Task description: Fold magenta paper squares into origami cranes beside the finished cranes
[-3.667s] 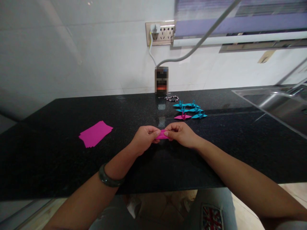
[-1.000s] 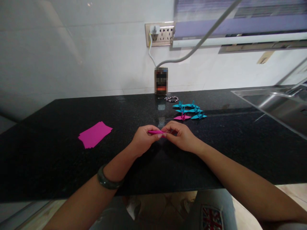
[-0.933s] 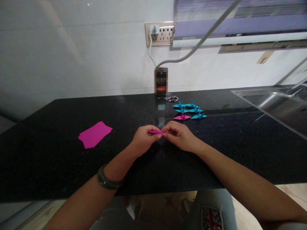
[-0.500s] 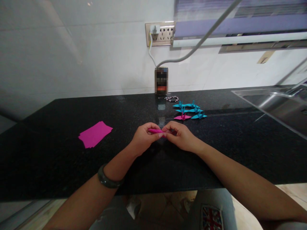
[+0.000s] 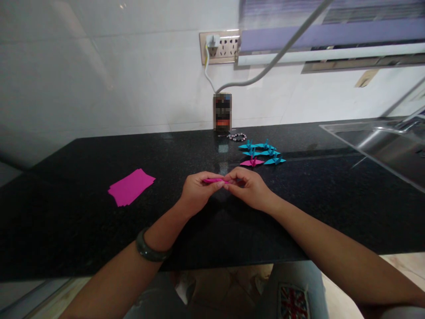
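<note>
Folded pink paper point(image 5: 212, 180) is turning a slim edge toward you now, where in the earliest frame it was showing a broader face.

Beyond the pink crane point(image 5: 251, 163), an upright device point(image 5: 222, 110) is showing a pixelated front, so you are unable to read it; well to the crane's near side, your trouser patch point(image 5: 292, 301) is displaying a red, white and blue flag design. Just to the near left of the crane, the folded paper is looking narrow, bright and tapered at its left end. Your left hand point(image 5: 197, 192) is gripping it between thumb and fingers, while your right hand point(image 5: 250, 188) is pinching its right end. Blue cranes point(image 5: 275, 161) are standing beside and behind the pink one.
</note>
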Demonstrator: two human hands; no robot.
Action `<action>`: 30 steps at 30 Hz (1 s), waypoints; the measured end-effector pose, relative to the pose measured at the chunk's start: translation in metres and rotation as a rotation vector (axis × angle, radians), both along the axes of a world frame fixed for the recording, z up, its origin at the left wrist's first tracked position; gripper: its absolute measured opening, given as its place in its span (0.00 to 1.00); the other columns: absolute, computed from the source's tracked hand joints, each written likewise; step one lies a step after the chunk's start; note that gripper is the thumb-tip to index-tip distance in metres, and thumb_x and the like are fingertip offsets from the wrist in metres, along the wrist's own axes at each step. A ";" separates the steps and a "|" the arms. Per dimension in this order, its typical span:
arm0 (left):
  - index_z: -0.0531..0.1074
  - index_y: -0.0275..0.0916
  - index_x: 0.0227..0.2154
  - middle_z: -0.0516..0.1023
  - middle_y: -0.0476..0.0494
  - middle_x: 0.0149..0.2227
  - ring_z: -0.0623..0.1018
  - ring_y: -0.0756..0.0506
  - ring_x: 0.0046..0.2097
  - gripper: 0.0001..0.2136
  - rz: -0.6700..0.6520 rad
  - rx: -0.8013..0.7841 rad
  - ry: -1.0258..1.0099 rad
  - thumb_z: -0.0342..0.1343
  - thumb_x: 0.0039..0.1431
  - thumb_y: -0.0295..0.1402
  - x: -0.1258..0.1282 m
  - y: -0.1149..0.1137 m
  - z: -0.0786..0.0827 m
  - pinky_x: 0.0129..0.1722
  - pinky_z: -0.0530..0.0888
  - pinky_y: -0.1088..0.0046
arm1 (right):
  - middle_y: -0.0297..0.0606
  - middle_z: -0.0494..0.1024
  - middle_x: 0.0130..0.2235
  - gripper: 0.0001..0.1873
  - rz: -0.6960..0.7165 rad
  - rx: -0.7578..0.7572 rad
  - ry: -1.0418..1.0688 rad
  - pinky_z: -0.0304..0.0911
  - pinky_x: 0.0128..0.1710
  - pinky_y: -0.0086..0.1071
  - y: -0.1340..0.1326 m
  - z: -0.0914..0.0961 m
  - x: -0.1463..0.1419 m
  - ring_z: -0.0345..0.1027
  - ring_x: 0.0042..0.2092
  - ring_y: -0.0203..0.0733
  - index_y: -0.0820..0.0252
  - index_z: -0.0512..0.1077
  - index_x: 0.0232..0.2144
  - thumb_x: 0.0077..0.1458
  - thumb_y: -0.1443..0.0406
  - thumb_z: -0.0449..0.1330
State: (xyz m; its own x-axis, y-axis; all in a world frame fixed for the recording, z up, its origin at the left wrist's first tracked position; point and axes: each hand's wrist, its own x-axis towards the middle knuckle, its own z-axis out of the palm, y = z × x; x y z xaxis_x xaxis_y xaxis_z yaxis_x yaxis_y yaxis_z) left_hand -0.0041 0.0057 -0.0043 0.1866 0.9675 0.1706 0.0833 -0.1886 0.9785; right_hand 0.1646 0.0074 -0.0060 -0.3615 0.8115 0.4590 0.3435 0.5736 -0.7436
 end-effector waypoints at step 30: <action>0.74 0.35 0.25 0.77 0.45 0.26 0.75 0.49 0.28 0.08 0.093 0.157 0.150 0.60 0.44 0.35 -0.001 0.001 -0.001 0.29 0.71 0.74 | 0.35 0.70 0.26 0.04 -0.002 0.156 -0.056 0.57 0.30 0.29 0.000 0.000 0.001 0.62 0.30 0.34 0.61 0.71 0.27 0.51 0.67 0.56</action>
State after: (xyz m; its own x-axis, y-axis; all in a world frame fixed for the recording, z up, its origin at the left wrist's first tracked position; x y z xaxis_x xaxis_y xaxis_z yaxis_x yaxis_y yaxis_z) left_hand -0.0055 0.0068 -0.0055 0.1323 0.9455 0.2974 0.2502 -0.3222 0.9130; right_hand 0.1652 0.0072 -0.0059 -0.3888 0.7326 0.5588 0.3832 0.6801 -0.6250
